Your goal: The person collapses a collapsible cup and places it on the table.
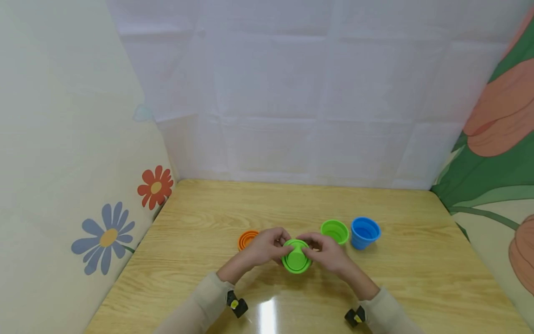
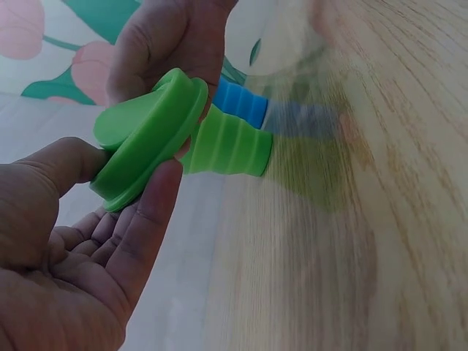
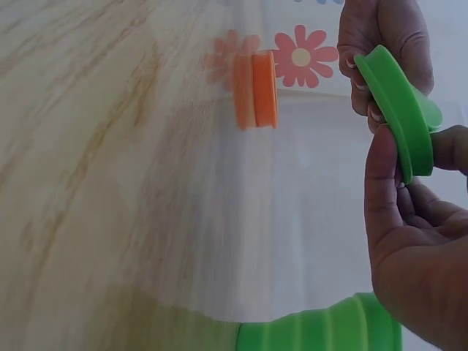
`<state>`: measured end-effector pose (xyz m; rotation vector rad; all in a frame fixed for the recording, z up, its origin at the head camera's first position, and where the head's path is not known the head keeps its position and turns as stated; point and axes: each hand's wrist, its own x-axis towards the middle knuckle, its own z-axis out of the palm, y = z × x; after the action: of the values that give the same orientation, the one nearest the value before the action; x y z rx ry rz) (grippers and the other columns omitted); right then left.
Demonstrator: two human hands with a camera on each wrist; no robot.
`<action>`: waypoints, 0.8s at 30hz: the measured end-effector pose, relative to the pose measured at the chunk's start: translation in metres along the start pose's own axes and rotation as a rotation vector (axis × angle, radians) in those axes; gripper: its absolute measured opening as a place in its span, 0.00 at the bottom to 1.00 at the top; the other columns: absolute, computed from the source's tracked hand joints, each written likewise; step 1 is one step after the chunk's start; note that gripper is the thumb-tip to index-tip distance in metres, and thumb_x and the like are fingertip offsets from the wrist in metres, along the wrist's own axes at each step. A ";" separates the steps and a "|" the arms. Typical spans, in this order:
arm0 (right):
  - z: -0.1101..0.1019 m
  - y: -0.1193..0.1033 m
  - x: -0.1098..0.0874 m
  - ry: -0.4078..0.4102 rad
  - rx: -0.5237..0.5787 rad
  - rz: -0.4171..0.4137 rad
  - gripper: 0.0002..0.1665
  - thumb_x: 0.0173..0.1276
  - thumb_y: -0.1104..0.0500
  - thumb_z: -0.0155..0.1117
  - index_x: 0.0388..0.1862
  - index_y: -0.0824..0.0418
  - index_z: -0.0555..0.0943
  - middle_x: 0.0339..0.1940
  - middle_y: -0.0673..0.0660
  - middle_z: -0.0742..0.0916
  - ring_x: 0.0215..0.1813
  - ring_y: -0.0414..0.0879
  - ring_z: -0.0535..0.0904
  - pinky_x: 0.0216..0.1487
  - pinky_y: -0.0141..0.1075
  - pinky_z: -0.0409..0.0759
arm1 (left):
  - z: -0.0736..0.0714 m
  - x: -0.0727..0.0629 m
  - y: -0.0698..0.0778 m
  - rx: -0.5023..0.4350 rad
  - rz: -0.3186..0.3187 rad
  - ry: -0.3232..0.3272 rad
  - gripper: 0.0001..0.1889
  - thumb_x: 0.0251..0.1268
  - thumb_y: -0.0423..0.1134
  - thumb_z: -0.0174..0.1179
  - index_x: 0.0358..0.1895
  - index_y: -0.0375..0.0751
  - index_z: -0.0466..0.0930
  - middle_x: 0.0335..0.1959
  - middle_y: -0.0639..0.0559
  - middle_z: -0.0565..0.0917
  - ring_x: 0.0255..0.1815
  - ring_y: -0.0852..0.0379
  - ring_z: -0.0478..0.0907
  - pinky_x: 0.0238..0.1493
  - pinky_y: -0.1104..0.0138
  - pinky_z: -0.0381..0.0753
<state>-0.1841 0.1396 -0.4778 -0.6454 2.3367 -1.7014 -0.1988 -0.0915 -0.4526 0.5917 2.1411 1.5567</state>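
Both hands hold a green collapsible cup [image 1: 296, 262], folded to a thick flat disc, above the table. My left hand [image 1: 265, 246] pinches its left side, thumb over the face toward me and fingers behind the rim. On the opposite side my right hand [image 1: 329, 254] grips it the same way. Seen from the left wrist, the disc [image 2: 150, 139] is tilted, and part of its inner face sticks out. An orange collapsed cup [image 1: 245, 240] lies just past the left hand, partly covered by it. Beyond the right hand stands an expanded green cup [image 1: 334, 230].
A blue expanded cup [image 1: 365, 232] stands right of the expanded green one, both with their mouths up. The wooden table [image 1: 200, 204] ends at a white cloth backdrop [image 1: 267, 93], with flower-printed cloths [image 1: 62, 162] at the sides.
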 end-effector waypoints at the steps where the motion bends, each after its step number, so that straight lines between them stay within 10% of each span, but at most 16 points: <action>1: 0.000 0.000 0.000 0.002 -0.007 -0.005 0.19 0.75 0.62 0.63 0.60 0.68 0.80 0.55 0.64 0.85 0.52 0.49 0.81 0.52 0.32 0.81 | 0.000 0.000 0.000 0.000 -0.001 0.002 0.09 0.71 0.35 0.63 0.46 0.32 0.77 0.35 0.46 0.81 0.30 0.56 0.83 0.38 0.46 0.89; 24: 0.005 0.000 0.001 0.009 0.112 0.122 0.21 0.75 0.61 0.61 0.64 0.67 0.78 0.58 0.65 0.85 0.51 0.47 0.82 0.44 0.35 0.85 | -0.002 -0.002 -0.013 -0.020 -0.002 0.031 0.12 0.73 0.36 0.59 0.52 0.31 0.78 0.38 0.46 0.83 0.33 0.55 0.83 0.35 0.57 0.90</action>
<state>-0.1830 0.1351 -0.4791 -0.4658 2.2182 -1.7682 -0.1993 -0.0982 -0.4647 0.5629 2.1453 1.5944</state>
